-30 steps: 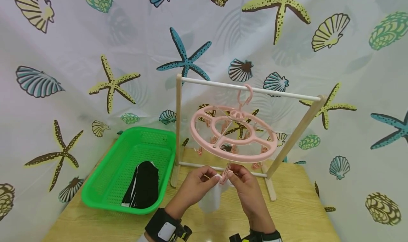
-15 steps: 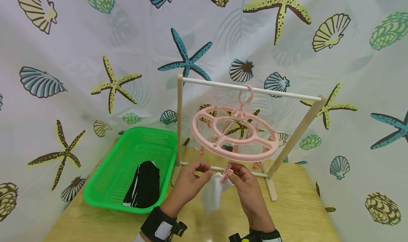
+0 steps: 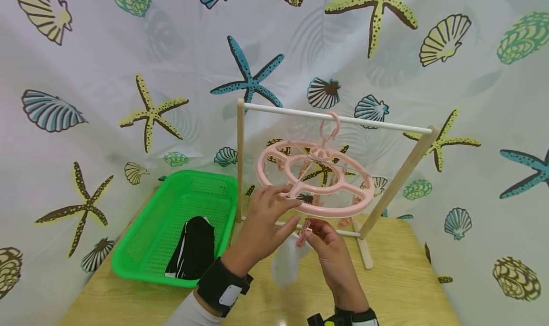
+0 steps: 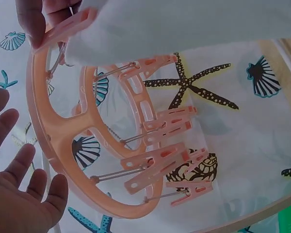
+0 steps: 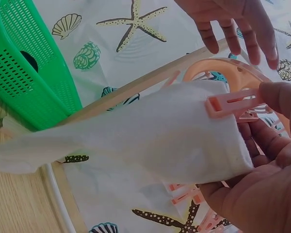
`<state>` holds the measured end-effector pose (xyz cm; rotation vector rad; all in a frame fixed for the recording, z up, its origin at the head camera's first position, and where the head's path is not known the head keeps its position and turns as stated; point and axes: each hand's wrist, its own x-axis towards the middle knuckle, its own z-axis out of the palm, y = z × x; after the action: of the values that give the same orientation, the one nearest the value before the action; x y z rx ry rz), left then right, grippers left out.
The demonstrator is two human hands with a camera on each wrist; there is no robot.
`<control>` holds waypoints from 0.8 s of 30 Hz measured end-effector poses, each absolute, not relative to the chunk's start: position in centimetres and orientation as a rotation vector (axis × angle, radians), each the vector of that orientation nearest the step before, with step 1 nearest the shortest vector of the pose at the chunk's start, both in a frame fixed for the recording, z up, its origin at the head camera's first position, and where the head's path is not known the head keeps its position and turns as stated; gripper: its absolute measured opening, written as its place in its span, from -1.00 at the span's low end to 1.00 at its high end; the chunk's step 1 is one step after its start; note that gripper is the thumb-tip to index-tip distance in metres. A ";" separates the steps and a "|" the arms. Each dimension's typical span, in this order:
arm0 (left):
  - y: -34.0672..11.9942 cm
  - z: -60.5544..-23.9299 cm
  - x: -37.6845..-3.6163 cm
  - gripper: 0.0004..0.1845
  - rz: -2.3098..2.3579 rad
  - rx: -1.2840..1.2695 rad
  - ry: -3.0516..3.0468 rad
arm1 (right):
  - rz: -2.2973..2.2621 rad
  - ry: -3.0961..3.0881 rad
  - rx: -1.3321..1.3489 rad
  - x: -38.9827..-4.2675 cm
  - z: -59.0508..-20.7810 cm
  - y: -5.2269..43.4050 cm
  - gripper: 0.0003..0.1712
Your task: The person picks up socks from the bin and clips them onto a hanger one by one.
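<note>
A white sock (image 3: 286,264) hangs with its long axis pointing down from a pink clip (image 3: 303,234) under the near rim of the round pink clip hanger (image 3: 315,179), above the middle of the worktop (image 3: 394,288). The right hand (image 3: 328,249) pinches that clip from just below. The left hand (image 3: 261,223), fingers spread and holding nothing, reaches up beside the hanger's near left rim, above the sock.

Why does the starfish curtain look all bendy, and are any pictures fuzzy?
Head view: wide lens bows the starfish-printed curtain at the edges, all sharp. Left wrist view: white cloth sock very close, pale and featureless. Right wrist view: right hand close and soft, green plastic basket clear.
</note>
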<state>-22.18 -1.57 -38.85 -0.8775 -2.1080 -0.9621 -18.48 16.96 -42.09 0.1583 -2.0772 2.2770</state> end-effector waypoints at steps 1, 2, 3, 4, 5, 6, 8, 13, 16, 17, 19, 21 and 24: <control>-1.5 -38.6 -22.3 -0.68 -0.926 -0.884 -2.129 | 2.280 -2.079 0.166 -18.5 -42.1 17.0 -0.64; -1.3 -38.5 -22.4 -0.67 -0.894 -0.887 -2.146 | 2.281 -2.083 0.172 -18.5 -42.2 16.9 -0.63; -1.2 -38.4 -22.4 -0.66 -0.861 -0.885 -2.163 | 2.279 -2.088 0.176 -18.5 -42.2 16.9 -0.62; -1.1 -38.3 -22.5 -0.65 -0.835 -0.879 -2.180 | 2.281 -2.090 0.176 -18.5 -42.2 16.9 -0.61; -0.9 -38.3 -22.5 -0.65 -0.809 -0.874 -2.193 | 2.276 -2.092 0.176 -18.5 -42.2 16.9 -0.61; -0.8 -38.3 -22.6 -0.66 -0.784 -0.867 -2.205 | 2.270 -2.094 0.169 -18.5 -42.2 16.8 -0.61; -0.7 -38.3 -22.7 -0.66 -0.765 -0.853 -2.222 | 2.260 -2.095 0.158 -18.5 -42.1 16.8 -0.61; -0.6 -38.4 -22.8 -0.71 -0.835 -0.833 -2.241 | 2.272 -2.091 0.148 -18.6 -42.2 16.9 -0.61; -0.6 -38.4 -22.9 -0.73 -0.901 -0.817 -2.255 | 2.287 -2.098 0.150 -18.7 -42.3 17.0 -0.59; -0.6 -38.4 -22.8 -0.73 -0.927 -0.812 -2.257 | 2.291 -2.099 0.148 -18.7 -42.3 17.1 -0.58; -0.7 -38.3 -22.8 -0.74 -0.973 -0.798 -2.260 | 2.293 -2.101 0.142 -18.7 -42.3 17.2 -0.56; -0.7 -38.3 -22.8 -0.75 -0.996 -0.789 -2.252 | 2.282 -2.093 0.139 -18.6 -42.3 17.3 -0.56; -0.9 -38.2 -23.0 -0.75 -0.987 -0.779 -2.237 | 2.255 -2.074 0.153 -18.5 -42.2 17.4 -0.57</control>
<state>-23.01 -0.85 -38.23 -0.7792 -2.2368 -0.9866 -18.50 17.44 -42.18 0.1530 -2.0743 2.2552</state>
